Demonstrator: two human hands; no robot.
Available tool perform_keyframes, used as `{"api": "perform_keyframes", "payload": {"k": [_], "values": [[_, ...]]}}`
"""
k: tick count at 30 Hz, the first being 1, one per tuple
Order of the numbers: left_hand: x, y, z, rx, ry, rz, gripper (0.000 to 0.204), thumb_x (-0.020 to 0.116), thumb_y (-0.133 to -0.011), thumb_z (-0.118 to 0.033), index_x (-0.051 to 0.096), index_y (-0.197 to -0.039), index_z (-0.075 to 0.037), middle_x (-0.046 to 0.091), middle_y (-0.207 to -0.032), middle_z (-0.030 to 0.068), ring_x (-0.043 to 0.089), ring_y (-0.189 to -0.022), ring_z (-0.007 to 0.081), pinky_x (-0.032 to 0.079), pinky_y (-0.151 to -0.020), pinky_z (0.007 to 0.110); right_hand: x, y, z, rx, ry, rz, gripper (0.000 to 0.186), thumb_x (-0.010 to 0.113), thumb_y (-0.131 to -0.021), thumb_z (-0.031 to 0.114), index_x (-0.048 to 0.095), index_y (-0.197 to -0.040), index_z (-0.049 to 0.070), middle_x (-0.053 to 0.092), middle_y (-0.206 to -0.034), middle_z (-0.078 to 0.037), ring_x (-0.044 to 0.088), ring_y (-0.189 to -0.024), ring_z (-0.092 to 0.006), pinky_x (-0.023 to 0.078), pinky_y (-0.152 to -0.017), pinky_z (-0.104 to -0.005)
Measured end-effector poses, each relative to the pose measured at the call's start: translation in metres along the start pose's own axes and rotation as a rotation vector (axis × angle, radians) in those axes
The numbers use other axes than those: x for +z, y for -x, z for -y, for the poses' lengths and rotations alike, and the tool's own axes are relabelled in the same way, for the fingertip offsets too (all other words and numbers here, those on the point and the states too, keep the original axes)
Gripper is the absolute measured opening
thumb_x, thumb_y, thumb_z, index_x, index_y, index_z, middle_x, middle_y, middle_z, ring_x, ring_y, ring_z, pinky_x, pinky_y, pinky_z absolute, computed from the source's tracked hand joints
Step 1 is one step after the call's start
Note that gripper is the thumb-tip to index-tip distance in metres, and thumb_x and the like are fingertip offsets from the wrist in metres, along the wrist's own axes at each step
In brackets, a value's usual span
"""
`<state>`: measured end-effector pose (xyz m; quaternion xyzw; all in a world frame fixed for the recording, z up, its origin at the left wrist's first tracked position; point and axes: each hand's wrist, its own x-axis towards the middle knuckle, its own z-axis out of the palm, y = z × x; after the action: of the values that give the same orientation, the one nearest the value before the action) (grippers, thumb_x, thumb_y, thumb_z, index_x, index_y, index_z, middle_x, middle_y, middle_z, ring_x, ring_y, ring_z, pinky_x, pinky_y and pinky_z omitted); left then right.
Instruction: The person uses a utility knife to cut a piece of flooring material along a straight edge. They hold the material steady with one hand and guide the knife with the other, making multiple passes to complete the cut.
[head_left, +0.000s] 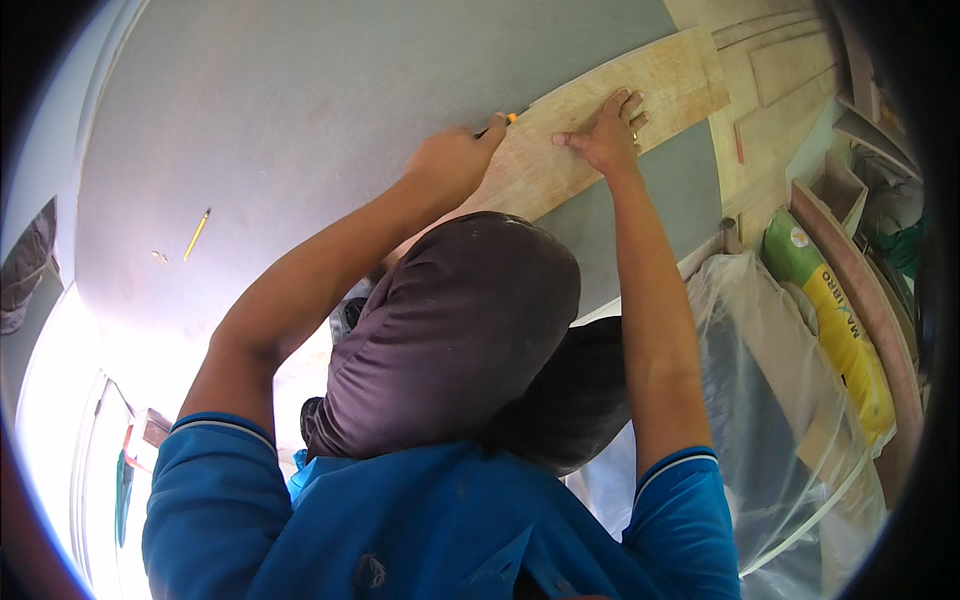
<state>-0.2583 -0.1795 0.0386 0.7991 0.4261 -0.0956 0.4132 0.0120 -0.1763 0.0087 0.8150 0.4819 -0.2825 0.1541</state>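
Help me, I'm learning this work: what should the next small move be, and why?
Probably draw the utility knife slightly along the edge of the wooden strip: the left hand holds it at that edge, while the right hand lies spread on the strip, seemingly steadying it against the grey sheet.

Slim yellow pencil-like stick (197, 235): lay aslant at left. Green-and-yellow printed sack (855, 365): lay at right, alongside a long, curved brown board (893, 330). Translucent plastic sheeting (735, 330): spread in loose folds near the sack.
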Motion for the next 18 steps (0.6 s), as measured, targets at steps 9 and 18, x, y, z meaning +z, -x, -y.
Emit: {"api": "perform_keyframes", "payload": {"k": [9,18], "values": [[0.006,0.093,0.031,-0.144,-0.025,0.195,0.066,0.054,-0.100,-0.005,0.034,-0.163,-0.014,0.068,-0.105,0.0260,0.073,-0.091,0.0424,0.059,-0.077,0.052,0.004,0.000,0.001,-0.002,-0.022,-0.013,0.158,0.101,-0.059,0.054,0.001,-0.168,-0.001,-0.010,-0.177,-0.024,-0.003,-0.160,-0.0538,0.026,-0.119,-0.0782],[-0.003,0.001,0.001,-0.032,0.068,-0.068,0.064,0.053,-0.101,-0.010,0.037,-0.162,-0.019,0.069,-0.115,0.0242,0.072,-0.103,0.0428,0.059,-0.083,0.052,0.010,-0.009,-0.009,-0.063,-0.035,-0.031,0.163,0.100,-0.057,0.058,-0.003,-0.167,-0.003,-0.011,-0.174,-0.030,-0.007,-0.157,-0.0595,0.027,-0.117,-0.0776]]}}
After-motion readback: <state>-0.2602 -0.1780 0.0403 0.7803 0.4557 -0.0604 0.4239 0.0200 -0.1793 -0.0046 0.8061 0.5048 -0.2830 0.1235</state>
